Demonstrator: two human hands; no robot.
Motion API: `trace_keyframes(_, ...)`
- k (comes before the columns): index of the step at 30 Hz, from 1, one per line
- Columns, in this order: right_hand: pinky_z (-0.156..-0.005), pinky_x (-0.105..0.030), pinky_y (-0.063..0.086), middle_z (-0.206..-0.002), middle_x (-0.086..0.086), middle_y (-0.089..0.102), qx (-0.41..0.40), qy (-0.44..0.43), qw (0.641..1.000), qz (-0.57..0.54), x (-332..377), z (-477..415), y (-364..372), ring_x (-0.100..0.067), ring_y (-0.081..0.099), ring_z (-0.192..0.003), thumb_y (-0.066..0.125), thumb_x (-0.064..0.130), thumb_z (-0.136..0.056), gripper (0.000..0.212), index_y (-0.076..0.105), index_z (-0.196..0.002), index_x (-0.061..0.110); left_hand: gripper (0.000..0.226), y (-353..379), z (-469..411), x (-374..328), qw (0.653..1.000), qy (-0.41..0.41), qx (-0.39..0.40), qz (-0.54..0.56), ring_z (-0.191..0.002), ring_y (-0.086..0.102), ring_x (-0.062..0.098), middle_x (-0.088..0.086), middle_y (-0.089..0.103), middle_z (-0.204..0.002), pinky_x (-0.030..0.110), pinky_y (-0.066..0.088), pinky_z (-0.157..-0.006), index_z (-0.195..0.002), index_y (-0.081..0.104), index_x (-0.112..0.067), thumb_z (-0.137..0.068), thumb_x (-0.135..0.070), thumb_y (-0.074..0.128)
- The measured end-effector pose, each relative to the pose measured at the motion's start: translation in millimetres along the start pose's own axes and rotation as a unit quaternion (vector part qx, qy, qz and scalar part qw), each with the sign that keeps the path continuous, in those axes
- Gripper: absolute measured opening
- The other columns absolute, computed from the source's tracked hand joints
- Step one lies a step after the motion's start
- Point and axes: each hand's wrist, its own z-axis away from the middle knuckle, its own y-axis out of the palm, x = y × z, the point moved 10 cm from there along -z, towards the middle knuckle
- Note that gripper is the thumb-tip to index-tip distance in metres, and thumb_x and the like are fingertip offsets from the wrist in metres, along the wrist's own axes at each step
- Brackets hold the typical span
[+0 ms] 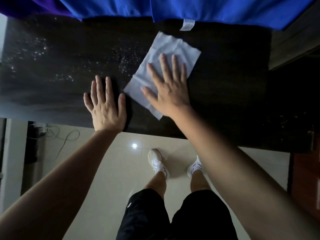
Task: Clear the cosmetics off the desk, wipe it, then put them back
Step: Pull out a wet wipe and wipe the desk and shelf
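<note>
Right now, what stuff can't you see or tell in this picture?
- Head view: blue fabric hides the desk's back edge.
- The white tag's print is too small to read.
- The wipe and right hand cover the desk beneath them.
- No cosmetics show; where they went is out of frame.
- The desk's right end is too dark.

The cloth (162, 66) lies on the desk (225, 84), right of centre. The right hand (170, 91) rests on it; the left hand (106, 106) lies left, on the desk's near edge.
</note>
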Motion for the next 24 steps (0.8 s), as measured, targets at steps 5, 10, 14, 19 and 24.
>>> trace_keyframes(5,-0.124,-0.055,0.007,-0.169,-0.009,0.007,0.013,-0.033,0.999,-0.009,-52,75,4,-0.035,0.000,-0.155,0.024,0.077,-0.094,0.078,0.017,-0.160,0.035,0.065,2,-3,-3,1.000,0.002,0.023,-0.008,-0.153,0.003,0.025,0.008,0.008,-0.166,0.053,0.000,-0.121,-0.157,0.013,-0.023,-0.102,-0.057,0.016)
trace_keyframes(10,-0.124,-0.054,-0.003,-0.169,-0.010,-0.006,0.028,0.107,0.994,0.010,-118,0,-18,-0.037,-0.009,-0.154,0.007,0.082,-0.089,0.084,0.001,-0.159,0.037,0.066,1,-2,-2,1.000,-0.001,0.020,0.001,-0.153,0.005,0.026,0.008,0.011,-0.166,0.052,0.000,-0.122,-0.157,0.011,-0.021,-0.101,-0.055,0.020)
trace_keyframes(14,-0.123,-0.059,-0.002,-0.169,-0.012,-0.002,0.024,0.075,0.997,0.004,-66,-76,-20,-0.042,-0.004,-0.154,0.012,0.077,-0.093,0.082,0.004,-0.161,0.033,0.066,0,-2,-3,1.000,-0.003,0.013,0.001,-0.153,0.005,0.024,0.007,0.012,-0.166,0.051,-0.001,-0.122,-0.158,0.013,-0.021,-0.101,-0.054,0.021)
trace_keyframes(19,-0.123,-0.057,0.000,-0.169,-0.009,-0.003,0.028,-0.073,0.997,0.010,3,-36,-3,-0.037,-0.008,-0.154,0.015,0.071,-0.098,0.075,0.005,-0.161,0.032,0.066,-1,0,-3,1.000,0.001,0.010,0.014,-0.153,0.005,0.024,0.008,0.012,-0.166,0.053,0.001,-0.122,-0.158,0.013,-0.020,-0.102,-0.053,0.019)
trace_keyframes(24,-0.124,-0.054,0.009,-0.168,-0.010,0.013,-0.044,0.015,0.999,-0.005,-76,85,1,-0.036,0.006,-0.155,0.031,0.071,-0.098,0.075,0.024,-0.160,0.029,0.066,0,-1,-2,1.000,-0.003,0.018,0.009,-0.153,0.003,0.024,0.008,0.010,-0.166,0.053,0.000,-0.122,-0.158,0.011,-0.020,-0.102,-0.053,0.021)
